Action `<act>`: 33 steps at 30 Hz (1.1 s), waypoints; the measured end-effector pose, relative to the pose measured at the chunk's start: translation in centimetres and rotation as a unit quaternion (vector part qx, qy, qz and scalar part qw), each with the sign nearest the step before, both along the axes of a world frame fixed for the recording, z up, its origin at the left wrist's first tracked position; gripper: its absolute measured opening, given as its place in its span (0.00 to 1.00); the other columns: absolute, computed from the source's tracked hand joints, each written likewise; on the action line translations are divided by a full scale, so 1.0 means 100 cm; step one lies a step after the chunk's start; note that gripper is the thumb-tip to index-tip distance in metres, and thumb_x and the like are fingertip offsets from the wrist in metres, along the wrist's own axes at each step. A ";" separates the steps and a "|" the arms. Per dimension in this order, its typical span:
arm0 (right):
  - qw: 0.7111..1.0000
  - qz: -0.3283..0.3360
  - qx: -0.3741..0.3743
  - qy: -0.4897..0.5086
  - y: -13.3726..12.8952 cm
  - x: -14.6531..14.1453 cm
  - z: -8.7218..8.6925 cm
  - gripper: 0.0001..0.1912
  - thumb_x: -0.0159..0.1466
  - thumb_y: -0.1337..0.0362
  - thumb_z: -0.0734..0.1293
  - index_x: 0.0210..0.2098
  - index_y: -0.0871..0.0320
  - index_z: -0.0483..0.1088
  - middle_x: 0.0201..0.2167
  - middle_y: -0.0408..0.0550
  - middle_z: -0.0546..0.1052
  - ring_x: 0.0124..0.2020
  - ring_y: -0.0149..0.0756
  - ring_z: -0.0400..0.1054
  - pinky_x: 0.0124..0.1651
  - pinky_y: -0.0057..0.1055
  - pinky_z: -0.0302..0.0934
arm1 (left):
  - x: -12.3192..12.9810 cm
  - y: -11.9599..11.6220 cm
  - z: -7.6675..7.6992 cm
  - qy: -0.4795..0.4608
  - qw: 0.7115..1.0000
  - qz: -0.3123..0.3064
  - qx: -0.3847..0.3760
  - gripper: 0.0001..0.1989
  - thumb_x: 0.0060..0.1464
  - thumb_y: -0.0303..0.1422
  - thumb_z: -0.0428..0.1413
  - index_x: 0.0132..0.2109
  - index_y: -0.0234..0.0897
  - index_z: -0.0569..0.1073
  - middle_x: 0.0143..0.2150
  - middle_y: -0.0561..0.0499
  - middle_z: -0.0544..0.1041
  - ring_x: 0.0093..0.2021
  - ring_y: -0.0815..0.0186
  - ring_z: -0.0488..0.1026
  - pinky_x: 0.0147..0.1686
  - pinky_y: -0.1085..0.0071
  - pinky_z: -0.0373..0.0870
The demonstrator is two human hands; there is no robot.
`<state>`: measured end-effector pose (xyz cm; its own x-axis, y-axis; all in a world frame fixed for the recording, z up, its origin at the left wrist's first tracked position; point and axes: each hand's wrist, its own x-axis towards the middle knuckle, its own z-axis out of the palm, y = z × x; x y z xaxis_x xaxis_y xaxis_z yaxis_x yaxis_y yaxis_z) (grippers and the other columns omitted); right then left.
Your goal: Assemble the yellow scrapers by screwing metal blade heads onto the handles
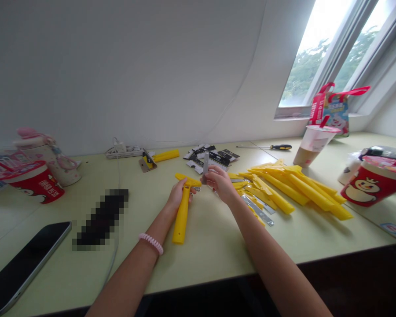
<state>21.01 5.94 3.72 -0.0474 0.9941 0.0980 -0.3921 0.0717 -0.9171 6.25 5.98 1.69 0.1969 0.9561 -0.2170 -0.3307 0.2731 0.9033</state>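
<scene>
My left hand grips a yellow plastic scraper near its head, with the handle pointing toward me. My right hand pinches a narrow metal blade upright between its fingers, just beside the scraper's head. A small metal piece shows between my hands. To the right lies a heap of similar yellow scrapers, with several loose metal blades at its near edge. Black-and-white card packaging lies beyond my hands.
A pale green desk runs beneath a sloping wall and window. It holds a phone, a pixelated dark object, red paper cups, a plastic drink cup, a flask, a screwdriver and a power strip.
</scene>
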 end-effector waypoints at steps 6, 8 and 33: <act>0.999 -0.011 -0.022 0.033 0.001 0.001 0.000 0.10 0.50 0.59 0.67 0.26 0.59 0.67 0.22 0.44 0.73 0.26 0.31 0.68 0.30 0.27 0.61 | 0.000 0.001 -0.003 0.006 1.000 0.001 0.001 0.13 0.54 0.36 0.43 0.32 0.30 0.65 0.16 0.49 0.70 0.08 0.72 0.59 0.09 0.76 0.51; 0.999 -0.007 -0.017 0.030 0.002 0.001 -0.001 0.12 0.51 0.56 0.65 0.28 0.60 0.68 0.23 0.46 0.74 0.25 0.30 0.67 0.29 0.26 0.60 | 0.000 0.001 -0.003 0.003 1.000 0.000 0.000 0.13 0.53 0.37 0.44 0.33 0.30 0.65 0.16 0.49 0.70 0.08 0.73 0.59 0.09 0.76 0.50; 0.991 -0.089 0.020 -0.098 0.002 0.009 -0.002 0.15 0.47 0.54 0.69 0.31 0.57 0.75 0.24 0.40 0.72 0.21 0.24 0.56 0.23 0.25 0.48 | -0.001 0.000 -0.001 0.017 1.000 -0.007 0.004 0.12 0.54 0.36 0.43 0.33 0.31 0.64 0.17 0.50 0.70 0.08 0.72 0.59 0.09 0.76 0.50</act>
<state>21.89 6.10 3.51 0.1068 0.9837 0.1447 -0.1847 0.1627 -0.9692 6.16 5.93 1.62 0.2028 0.9550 -0.2166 -0.2957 0.2706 0.9162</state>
